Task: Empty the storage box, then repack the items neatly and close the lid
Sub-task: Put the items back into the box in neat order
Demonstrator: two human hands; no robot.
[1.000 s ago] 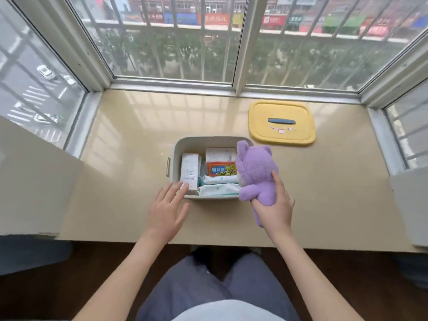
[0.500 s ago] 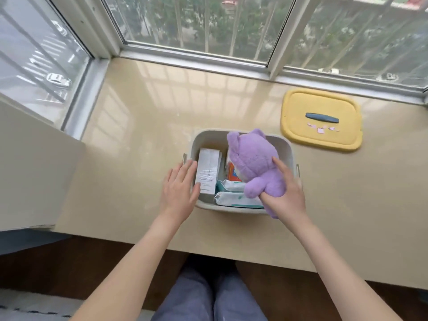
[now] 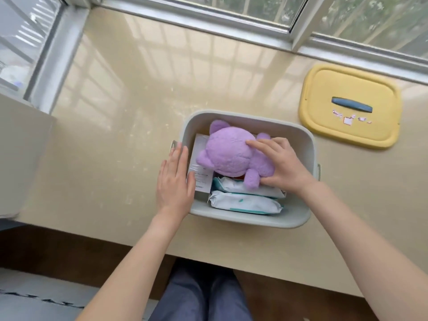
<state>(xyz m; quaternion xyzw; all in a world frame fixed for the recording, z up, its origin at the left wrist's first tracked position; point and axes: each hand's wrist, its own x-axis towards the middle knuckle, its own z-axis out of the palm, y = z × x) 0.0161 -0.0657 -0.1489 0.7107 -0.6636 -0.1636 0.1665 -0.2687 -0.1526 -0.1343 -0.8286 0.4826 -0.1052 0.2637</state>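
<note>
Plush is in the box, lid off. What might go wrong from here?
The purple plush bear lies over the wipes packs and white carton, so it may bulge above the storage box rim and stop the yellow lid seating. The right hand gripping it may drag the packs askew.

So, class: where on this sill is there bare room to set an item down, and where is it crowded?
Bare: the sill left of the storage box, and the strip between it and the window frame. Crowded: inside the box, holding carton, wipes packs and the purple plush that the right hand grips.
</note>
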